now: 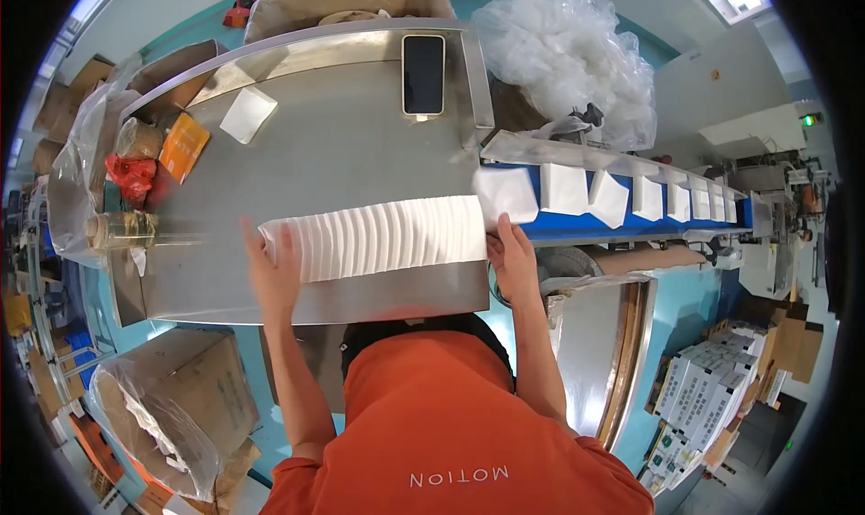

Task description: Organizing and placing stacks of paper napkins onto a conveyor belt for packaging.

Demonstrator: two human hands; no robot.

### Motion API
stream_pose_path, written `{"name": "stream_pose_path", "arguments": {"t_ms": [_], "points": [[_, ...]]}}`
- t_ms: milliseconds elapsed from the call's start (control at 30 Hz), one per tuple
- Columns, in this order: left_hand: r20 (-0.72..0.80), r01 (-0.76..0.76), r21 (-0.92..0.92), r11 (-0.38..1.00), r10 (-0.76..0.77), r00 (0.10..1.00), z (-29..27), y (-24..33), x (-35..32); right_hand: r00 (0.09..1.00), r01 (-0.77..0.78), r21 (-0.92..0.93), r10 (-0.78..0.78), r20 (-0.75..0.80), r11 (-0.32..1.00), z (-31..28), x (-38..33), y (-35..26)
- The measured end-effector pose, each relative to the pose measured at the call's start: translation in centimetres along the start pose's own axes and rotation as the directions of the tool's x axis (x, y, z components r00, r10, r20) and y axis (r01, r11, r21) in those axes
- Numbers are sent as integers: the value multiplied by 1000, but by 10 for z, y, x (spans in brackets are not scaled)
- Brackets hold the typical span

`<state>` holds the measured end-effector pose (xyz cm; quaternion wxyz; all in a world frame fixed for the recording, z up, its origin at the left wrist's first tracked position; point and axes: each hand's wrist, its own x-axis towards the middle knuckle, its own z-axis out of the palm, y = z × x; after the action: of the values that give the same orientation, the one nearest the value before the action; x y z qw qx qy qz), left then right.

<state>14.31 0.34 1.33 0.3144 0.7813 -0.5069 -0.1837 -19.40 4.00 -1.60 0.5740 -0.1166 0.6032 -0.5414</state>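
1. Nearest to me I see my orange shirt (pixel 450 425), and both forearms running up from it to the steel table (pixel 342 145).
2. My left hand (pixel 270 267) lies flat with the fingers spread on the left end of a fanned row of white sachets (pixel 383 236). My right hand (pixel 512 258) presses against the row's right end, fingers together and pointing up. I pinch nothing; the two hands squeeze the row between them.
3. The row lies across the near part of the table, overlapping like shingles, its right end touching the table's edge just beside the blue conveyor belt (pixel 559 222).
4. On the belt, single white packets (pixel 563 189) already sit one after another, running off to the right. I judge the feeding to be under way: some packets are laid out, while the whole fanned row has yet to go on.
5. Further up the table lie one loose white square (pixel 248 114), a black phone (pixel 423 73) and, at the left, an orange packet (pixel 183 145) and a clear jar (pixel 122 229).
6. Beyond the table sits a bulging clear plastic bag (pixel 568 55).
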Motion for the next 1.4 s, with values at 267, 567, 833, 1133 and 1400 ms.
{"name": "stream_pose_path", "arguments": {"t_ms": [267, 567, 833, 1133, 1400], "points": [[197, 244, -593, 767, -156, 968, -15, -21, 8, 982, 154, -396, -98, 158, 905, 26, -16, -3], [26, 9, -107, 994, -7, 1000, -6, 2, -2, 994, 104, -429, -114, 2, 897, 26, -10, -2], [127, -187, 70, 980, 178, 976, -1, 28, -12, 995, 36, -7, -36, -98, 999, -8, 1, -8], [96, -258, 148, 955, 246, 965, 5, 32, -17, 956, -193, -138, 218, 194, 971, 4, -14, -2], [49, -307, 132, 942, 303, 952, 12, 29, -19, 930, -282, -13, 277, 240, 959, 7, -16, -5]]}}
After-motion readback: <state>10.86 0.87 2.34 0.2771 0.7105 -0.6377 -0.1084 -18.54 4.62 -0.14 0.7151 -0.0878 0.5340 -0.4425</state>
